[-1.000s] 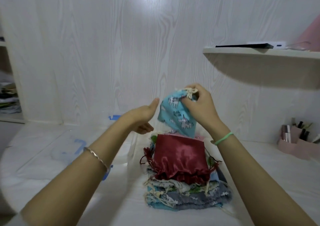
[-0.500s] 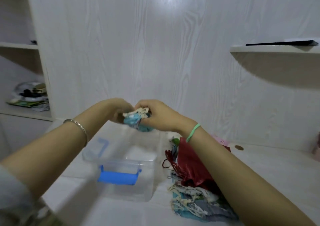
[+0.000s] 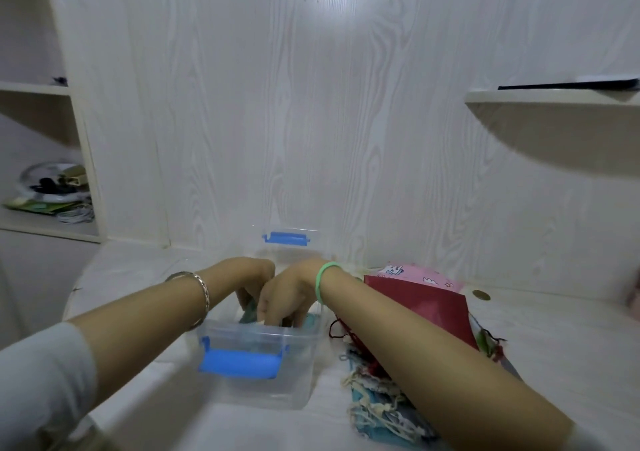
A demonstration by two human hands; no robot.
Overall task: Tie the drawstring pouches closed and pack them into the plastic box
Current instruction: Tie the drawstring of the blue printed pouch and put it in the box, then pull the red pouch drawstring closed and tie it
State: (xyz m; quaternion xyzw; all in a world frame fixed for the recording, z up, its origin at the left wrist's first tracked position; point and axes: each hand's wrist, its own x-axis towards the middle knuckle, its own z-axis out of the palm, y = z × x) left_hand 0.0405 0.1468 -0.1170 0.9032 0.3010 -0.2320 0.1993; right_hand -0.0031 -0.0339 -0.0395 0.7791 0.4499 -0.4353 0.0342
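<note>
Pouches (image 3: pixel 379 412) not yet packed lay stacked nearest us on the desk, just right of the box (image 3: pixel 298 393), with our right forearm crossing over them. Past the box's blue latch (image 3: pixel 239 364), both our hands were down inside it on the teal pouch (image 3: pixel 250 313). Our right hand (image 3: pixel 287 294) had its fingers curled down onto the cloth, pinching it. Our left hand (image 3: pixel 249 277) touched the pouch's left edge, but we could not tell whether it gripped or only steadied. To seat the pouch well, we judged that we should press it flat into a corner, tuck its cord under so nothing could snag or loosen, and let go only once it lay still, leaving room for the rest. Farther on, the red pouch (image 3: pixel 422 307) topped the stack with a pink pouch (image 3: pixel 420 275) behind it. Beyond the box a second latch (image 3: pixel 285 238) showed on clear plastic by the wall, lid or far side we could not tell.
</note>
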